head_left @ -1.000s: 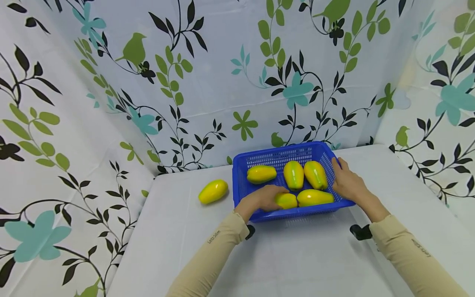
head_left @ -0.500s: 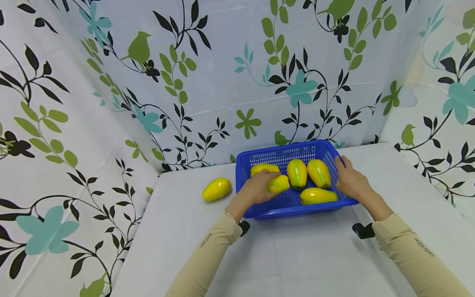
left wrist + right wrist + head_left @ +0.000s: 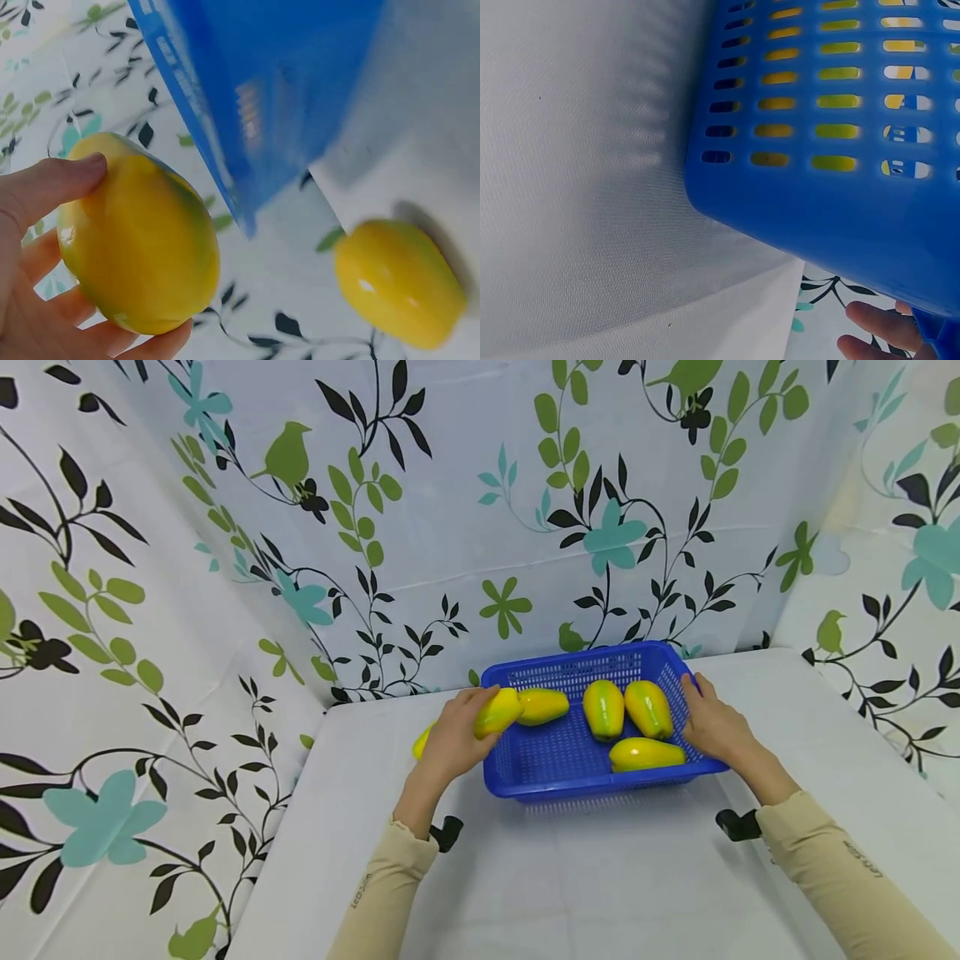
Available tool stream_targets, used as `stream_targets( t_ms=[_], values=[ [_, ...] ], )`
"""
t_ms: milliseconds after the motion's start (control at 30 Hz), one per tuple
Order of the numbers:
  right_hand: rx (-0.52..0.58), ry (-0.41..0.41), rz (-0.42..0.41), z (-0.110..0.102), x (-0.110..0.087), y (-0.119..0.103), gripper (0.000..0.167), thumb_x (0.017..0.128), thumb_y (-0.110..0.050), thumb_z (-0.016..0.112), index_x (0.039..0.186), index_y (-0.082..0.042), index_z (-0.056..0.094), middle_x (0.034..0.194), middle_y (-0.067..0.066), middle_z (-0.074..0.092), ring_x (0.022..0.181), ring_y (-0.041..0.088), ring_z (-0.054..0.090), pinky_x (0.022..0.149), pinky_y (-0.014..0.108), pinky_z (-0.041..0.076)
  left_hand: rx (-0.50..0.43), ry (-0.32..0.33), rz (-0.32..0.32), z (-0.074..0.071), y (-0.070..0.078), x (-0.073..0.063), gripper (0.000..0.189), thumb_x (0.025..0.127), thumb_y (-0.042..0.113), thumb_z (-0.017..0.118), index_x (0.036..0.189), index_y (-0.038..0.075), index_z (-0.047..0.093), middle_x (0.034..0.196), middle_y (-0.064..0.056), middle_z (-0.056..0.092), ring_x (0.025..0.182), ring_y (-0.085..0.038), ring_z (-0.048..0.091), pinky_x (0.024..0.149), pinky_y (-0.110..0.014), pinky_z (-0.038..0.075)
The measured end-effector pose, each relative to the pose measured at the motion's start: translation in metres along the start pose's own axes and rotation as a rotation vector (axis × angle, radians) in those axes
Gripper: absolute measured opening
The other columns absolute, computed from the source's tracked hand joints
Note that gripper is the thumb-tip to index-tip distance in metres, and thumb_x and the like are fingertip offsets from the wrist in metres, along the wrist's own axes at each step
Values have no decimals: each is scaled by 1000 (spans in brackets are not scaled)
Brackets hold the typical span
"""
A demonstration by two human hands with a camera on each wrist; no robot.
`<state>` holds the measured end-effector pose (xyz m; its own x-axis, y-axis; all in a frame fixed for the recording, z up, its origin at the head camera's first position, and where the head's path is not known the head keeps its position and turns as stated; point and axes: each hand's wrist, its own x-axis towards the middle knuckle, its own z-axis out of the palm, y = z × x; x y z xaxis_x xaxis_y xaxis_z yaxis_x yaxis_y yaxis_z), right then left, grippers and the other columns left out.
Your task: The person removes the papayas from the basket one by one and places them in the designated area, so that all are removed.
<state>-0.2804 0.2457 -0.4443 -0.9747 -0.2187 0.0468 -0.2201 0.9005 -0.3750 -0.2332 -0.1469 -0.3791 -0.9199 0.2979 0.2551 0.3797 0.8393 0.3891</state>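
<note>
My left hand [image 3: 448, 739] holds a glossy yellow papaya [image 3: 498, 711] with green streaks, just beyond the left edge of the blue basket [image 3: 551, 789]. In the left wrist view the thumb lies across the top of the held papaya [image 3: 139, 240] and the fingers curl beneath it. Another papaya [image 3: 397, 285] lies on the table below, mostly hidden behind the left hand in the head view. My right hand [image 3: 716, 722] grips the right rim of the basket. Several papayas are inside, one at the left [image 3: 543, 706] and one near the front [image 3: 647, 754].
A white cloth covers the table [image 3: 570, 877]. Behind it and at both sides hang curtains [image 3: 442, 543] printed with leaves, flowers and birds. The basket stands near the back curtain. A black wrist camera [image 3: 446, 833] sits at the left sleeve.
My left hand has lifted a papaya from the basket's front left and carried it left over the rim, towards the papaya on the table. My right hand stays on the basket.
</note>
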Motion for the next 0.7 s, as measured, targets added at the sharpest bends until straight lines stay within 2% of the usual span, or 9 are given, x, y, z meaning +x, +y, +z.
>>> stream_targets(
  t_ms=[200,300,467,700],
  values=[
    [1,-4,-3,0,-3,0,73,84,0,45,148,18,14,146,47,12,93,58,58,70,62,54,-1,59,-106,-2,-24,-23,63,86,16,76,144,16,51,140,-11,52,118,-33,52,94,-53,49],
    [3,-1,-4,3,-6,2,73,84,0,46,148,18,14,146,47,13,91,58,59,70,62,53,-10,76,-138,3,-37,-38,63,85,16,77,143,15,52,138,-13,53,117,-34,53,94,-54,49],
    [2,-1,-8,5,-8,3,73,84,0,46,147,19,15,145,48,13,83,54,61,66,60,54,9,66,-164,18,-54,-61,63,82,15,79,140,11,54,133,-16,56,113,-36,55,91,-55,50],
    [-5,14,-16,-1,-2,1,73,84,0,46,148,18,15,146,47,13,81,52,61,65,59,55,13,69,-182,28,-65,-72,62,81,15,78,138,9,55,130,-18,56,111,-38,55,90,-56,50]
  ],
)
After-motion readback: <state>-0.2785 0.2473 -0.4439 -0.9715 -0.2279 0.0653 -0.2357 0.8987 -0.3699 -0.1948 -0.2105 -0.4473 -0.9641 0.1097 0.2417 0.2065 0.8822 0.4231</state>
